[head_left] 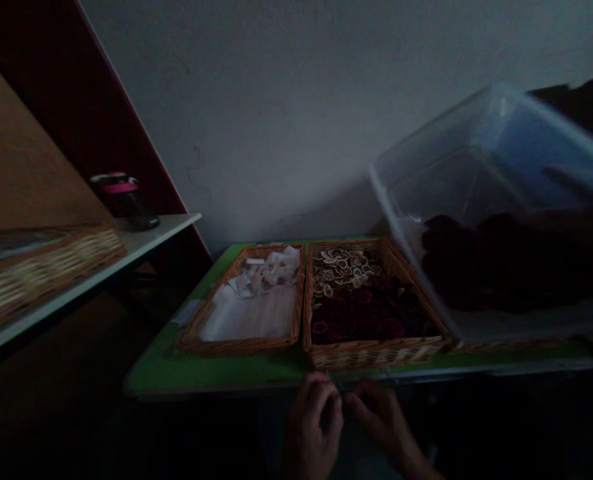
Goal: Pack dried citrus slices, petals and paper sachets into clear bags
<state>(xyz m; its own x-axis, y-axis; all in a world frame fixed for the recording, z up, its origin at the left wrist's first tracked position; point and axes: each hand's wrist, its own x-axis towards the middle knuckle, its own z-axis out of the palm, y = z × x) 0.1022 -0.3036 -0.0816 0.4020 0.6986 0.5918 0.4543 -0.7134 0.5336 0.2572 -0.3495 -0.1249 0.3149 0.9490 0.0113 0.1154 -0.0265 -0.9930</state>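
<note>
We have our left hand (311, 420) and right hand (384, 420) at the bottom centre of the frame, just in front of the green desk (176, 360). Both are in deep shadow. Each grip is curled inward, the two hands close together, but we cannot tell whether they are clenched on something small or simply held that way, as the light is too poor. The nearest thing to them is the front rim of the right wicker tray (376, 355), which sits just above our hands.

That tray looks well filled, with dried citrus slices (341, 270) across its far end and dark red dried pieces (356, 317) across its near end. The left wicker tray (241, 347) beside it looks less advanced: pale paper scraps (269, 273) are bunched at its far end, and the white lining (251, 317) shows across the rest. At the right of the frame, a tilted clear plastic box (496, 153) holds a heap of dark red pieces (506, 260), so a good amount seems to remain outside the trays. At upper left, a shelf (146, 237) carries a pink-banded jar (124, 200) and another wicker tray (41, 283).
</note>
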